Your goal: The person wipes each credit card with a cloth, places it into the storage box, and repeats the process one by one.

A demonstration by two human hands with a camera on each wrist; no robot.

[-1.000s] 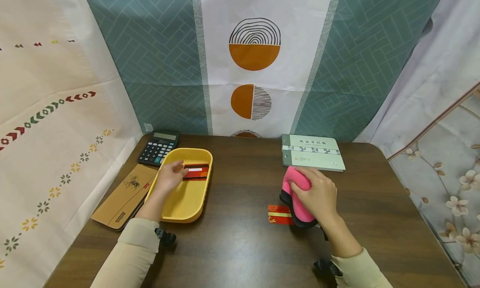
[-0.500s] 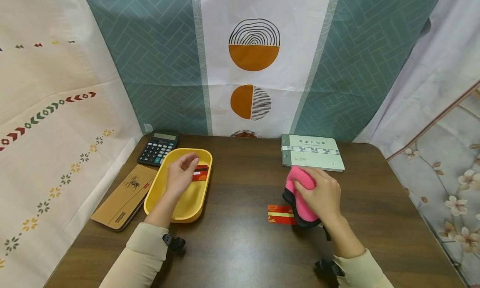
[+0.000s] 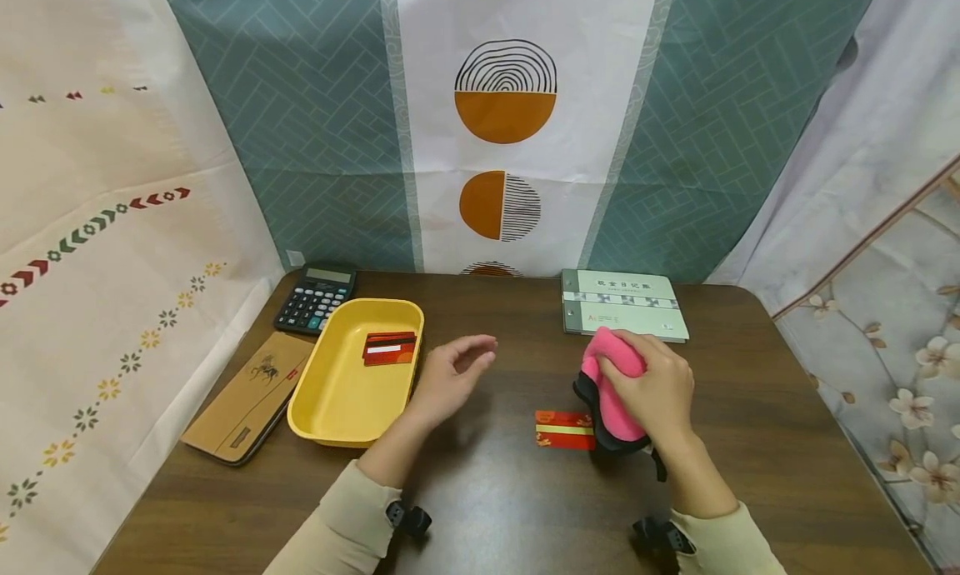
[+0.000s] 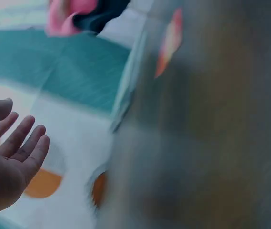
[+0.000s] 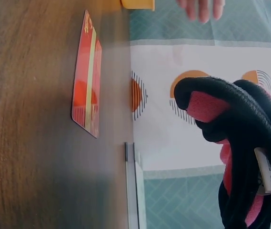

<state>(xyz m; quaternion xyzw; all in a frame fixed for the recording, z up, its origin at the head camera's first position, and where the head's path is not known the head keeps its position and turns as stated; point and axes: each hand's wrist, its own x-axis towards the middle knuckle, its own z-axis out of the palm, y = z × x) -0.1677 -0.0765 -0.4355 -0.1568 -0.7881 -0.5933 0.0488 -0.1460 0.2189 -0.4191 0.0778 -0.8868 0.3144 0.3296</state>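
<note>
My left hand [image 3: 447, 379] is in the air over the table, just right of the yellow tray [image 3: 330, 408], its fingers loosely bent around nothing. Inside that tray, towards its back, lie red cards [image 3: 378, 359] with a dark stripe, apparently stacked. My right hand [image 3: 660, 383] grips a folded, soft pink and black cloth item [image 3: 618, 404]; the right wrist view shows its black edging and a small white label [image 5: 265, 169]. Beside it on the table lies a red card [image 3: 562, 430] with a yellow band. The palm side of my right hand is hidden.
A black calculator [image 3: 315, 300] and a tan wallet [image 3: 247, 396] lie left of the tray. A pale green account book [image 3: 630, 304] lies at the back right. Patterned cloth hangs behind the table [image 3: 480, 508] and on both sides.
My left hand has left the tray and moved right over the table, uncovering the cards in the tray. My right hand and the pink cloth item have shifted slightly right, showing more of the table card.
</note>
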